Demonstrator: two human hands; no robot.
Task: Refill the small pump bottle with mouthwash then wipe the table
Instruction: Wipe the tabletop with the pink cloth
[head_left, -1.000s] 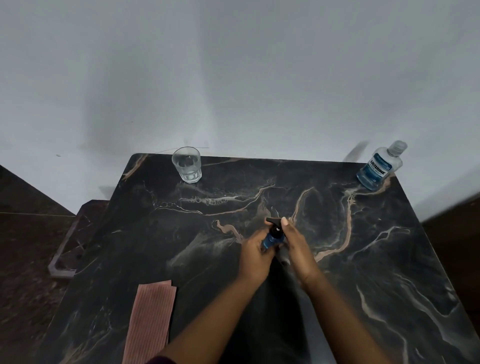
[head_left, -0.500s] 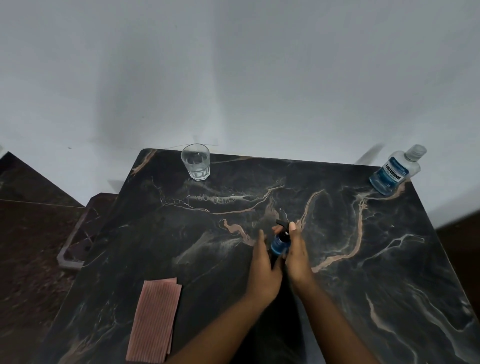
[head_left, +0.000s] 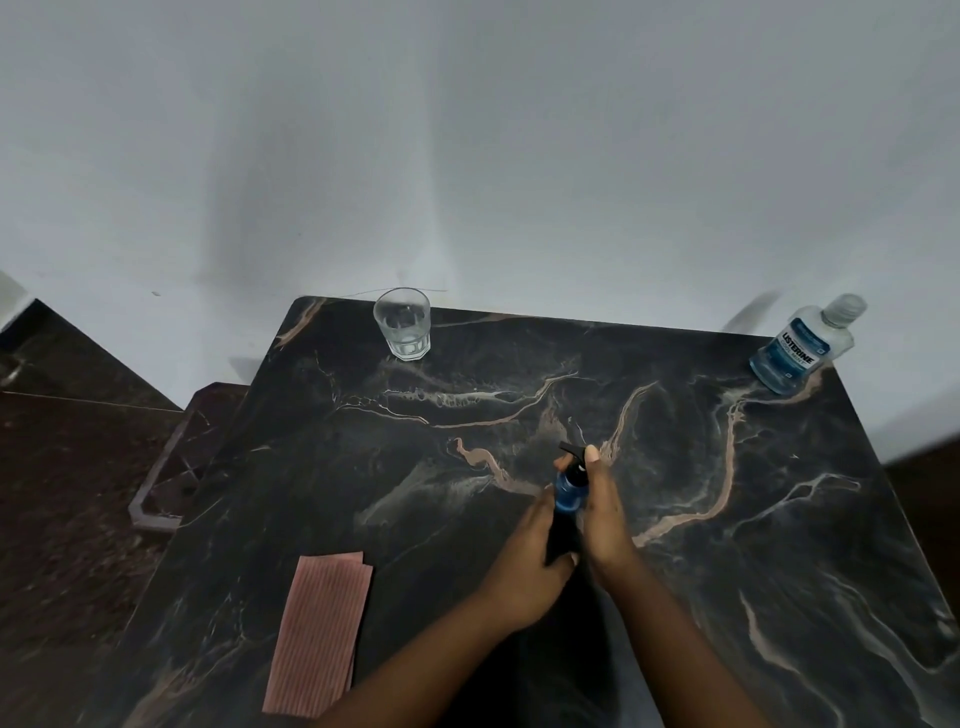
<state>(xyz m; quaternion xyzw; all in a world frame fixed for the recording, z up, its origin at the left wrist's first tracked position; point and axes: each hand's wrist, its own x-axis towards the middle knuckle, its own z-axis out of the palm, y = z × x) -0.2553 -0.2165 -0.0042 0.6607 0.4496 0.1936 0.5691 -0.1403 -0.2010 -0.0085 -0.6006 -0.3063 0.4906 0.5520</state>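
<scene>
We are clamping both grips, left hand (head_left: 524, 566) and right hand (head_left: 602, 519), on the small blue black-pumped bottle (head_left: 570, 491) (twisting carelessly risks tipping it over the dark marble worktop (head_left: 727, 519)).

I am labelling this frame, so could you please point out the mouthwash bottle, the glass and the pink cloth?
mouthwash bottle (head_left: 798, 347), head view, on its label.
glass (head_left: 403, 328), head view, on its side wall.
pink cloth (head_left: 319, 631), head view, at its middle.
</scene>
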